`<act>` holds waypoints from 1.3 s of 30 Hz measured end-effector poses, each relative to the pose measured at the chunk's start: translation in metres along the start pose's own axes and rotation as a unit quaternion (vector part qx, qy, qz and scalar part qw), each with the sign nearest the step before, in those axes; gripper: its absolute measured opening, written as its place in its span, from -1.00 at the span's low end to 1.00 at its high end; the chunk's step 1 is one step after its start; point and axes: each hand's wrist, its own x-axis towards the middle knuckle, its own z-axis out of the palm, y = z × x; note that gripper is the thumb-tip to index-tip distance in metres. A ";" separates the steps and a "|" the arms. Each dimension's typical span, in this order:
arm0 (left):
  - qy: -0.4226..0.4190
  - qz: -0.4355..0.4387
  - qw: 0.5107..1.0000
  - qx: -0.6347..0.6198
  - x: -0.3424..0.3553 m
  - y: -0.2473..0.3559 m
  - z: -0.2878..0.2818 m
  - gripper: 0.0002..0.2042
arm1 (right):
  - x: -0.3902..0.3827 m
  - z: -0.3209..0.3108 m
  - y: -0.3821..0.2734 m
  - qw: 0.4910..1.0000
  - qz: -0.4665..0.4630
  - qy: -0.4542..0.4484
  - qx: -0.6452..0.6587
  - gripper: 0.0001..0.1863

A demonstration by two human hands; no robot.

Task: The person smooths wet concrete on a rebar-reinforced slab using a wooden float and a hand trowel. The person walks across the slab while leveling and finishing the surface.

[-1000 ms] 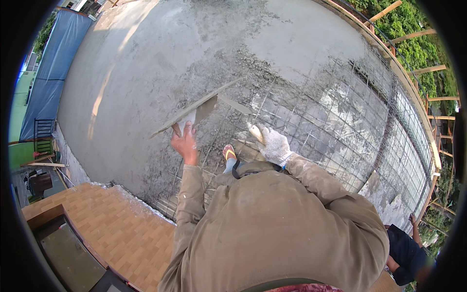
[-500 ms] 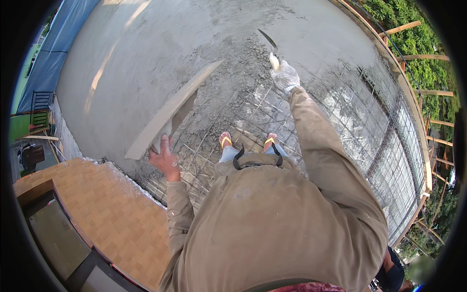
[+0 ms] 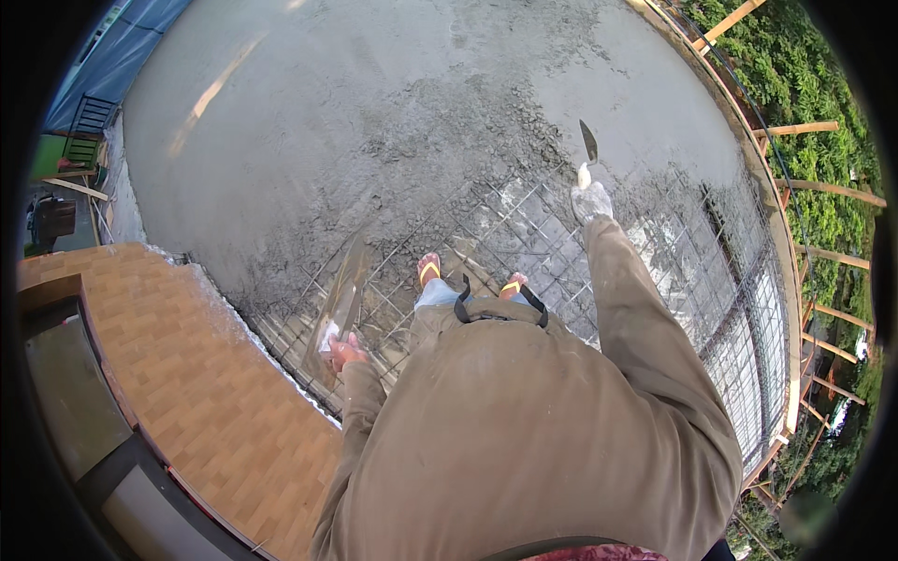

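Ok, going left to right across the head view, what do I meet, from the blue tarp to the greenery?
Blue tarp → bare left hand gripping a long float → left foot → right foot → gloved right hand holding a pointed trowel → green foliage.

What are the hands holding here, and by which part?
Right hand: a pointed trowel, by its pale handle. Left hand: a long, flat board, apparently by its white grip.

The slab deck [image 3: 647, 241] is overlaid with steel rebar mesh [image 3: 739, 360] at right of centre and with wet concrete [image 3: 318, 117] at upper left.
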 end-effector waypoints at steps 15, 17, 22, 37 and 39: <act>0.190 -0.093 0.977 0.032 -0.013 -0.026 -0.129 -0.53 | -0.162 0.148 0.292 0.965 0.119 -0.234 -0.010 -0.49; 0.186 -0.080 0.979 0.028 -0.004 -0.032 -0.119 -0.54 | -0.161 0.138 0.277 0.971 0.092 -0.221 0.000 -0.54; 0.112 -0.054 0.991 -0.056 0.027 -0.048 -0.072 -0.53 | -0.134 0.093 0.214 0.962 0.113 -0.233 0.085 -0.63; 0.048 -0.114 0.962 -0.244 -0.041 -0.176 -0.127 -0.57 | -0.029 0.038 0.233 0.939 0.018 -0.344 0.020 -0.68; 0.107 -0.130 0.950 -0.262 -0.054 -0.215 -0.161 -0.58 | -0.016 0.043 0.247 0.934 -0.005 -0.358 -0.012 -0.69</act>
